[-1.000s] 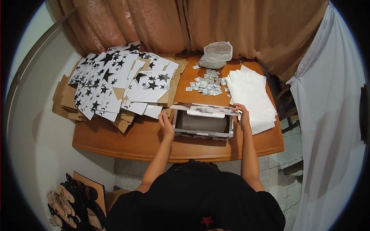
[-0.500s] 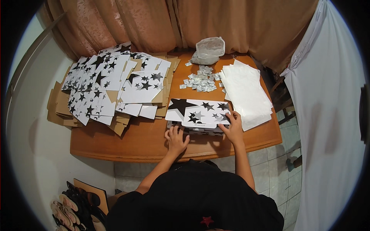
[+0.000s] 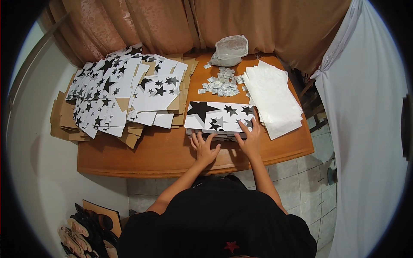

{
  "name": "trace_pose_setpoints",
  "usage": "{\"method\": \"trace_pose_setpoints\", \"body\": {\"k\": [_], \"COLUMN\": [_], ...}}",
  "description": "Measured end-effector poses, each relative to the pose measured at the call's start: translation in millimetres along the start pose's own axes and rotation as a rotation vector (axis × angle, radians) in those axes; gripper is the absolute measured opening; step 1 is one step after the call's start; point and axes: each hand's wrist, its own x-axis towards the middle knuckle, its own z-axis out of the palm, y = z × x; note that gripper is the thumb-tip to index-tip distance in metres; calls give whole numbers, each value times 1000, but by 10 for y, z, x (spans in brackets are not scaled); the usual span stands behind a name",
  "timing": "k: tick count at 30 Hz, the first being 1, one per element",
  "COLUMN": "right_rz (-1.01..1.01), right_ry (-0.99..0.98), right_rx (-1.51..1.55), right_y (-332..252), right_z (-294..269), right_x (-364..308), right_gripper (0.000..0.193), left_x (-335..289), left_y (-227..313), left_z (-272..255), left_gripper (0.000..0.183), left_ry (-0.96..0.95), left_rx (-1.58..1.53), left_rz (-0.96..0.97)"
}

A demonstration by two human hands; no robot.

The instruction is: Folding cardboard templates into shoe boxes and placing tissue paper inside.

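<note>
A white cardboard box [image 3: 221, 112] printed with black and grey stars lies in front of me near the table's front edge, its lid folded down. The front flap no longer shows outside; the lid's edge meets the front wall. My left hand [image 3: 205, 149] rests its fingertips on the front side, left of the middle, thumb spread away. At the front right corner my right hand [image 3: 250, 138] touches the lid and the front edge with spread fingers. Neither hand wraps round anything. Part of the box's front is hidden behind my fingers.
Flat star-printed cardboard pieces [image 3: 157, 94] are piled on the left of the wooden table [image 3: 167, 152]. Small whitish sachets [image 3: 221, 87] lie behind the box, beside a translucent plastic bag [image 3: 229, 51]. White paper sheets [image 3: 275, 101] are stacked at right. Shoes [image 3: 77, 234] stand lower left.
The lid's front flap, which lay outside the front, is now tucked in. My left hand has moved right and up along the front, and my right hand has shifted slightly left.
</note>
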Motion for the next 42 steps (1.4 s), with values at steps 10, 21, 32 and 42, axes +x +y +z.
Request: {"method": "trace_pose_setpoints", "body": {"k": [10,21,32,42], "right_rz": [16,-68,-72,-32], "right_ry": [72,157,194,219], "right_rx": [44,1,62,7], "right_y": [76,173,211,172], "right_z": [195,307,348,336], "right_x": [-173,-186,-197,-208], "right_gripper": [41,31,27,26], "left_x": [-180,60,364,267], "left_y": [-67,-276,-330,-288], "left_z": [13,-42,-207,-115], "left_gripper": [33,24,25,24], "left_ry": [85,105,258,239], "left_rx": [1,172,80,118], "left_rz": [41,310,184,148]}}
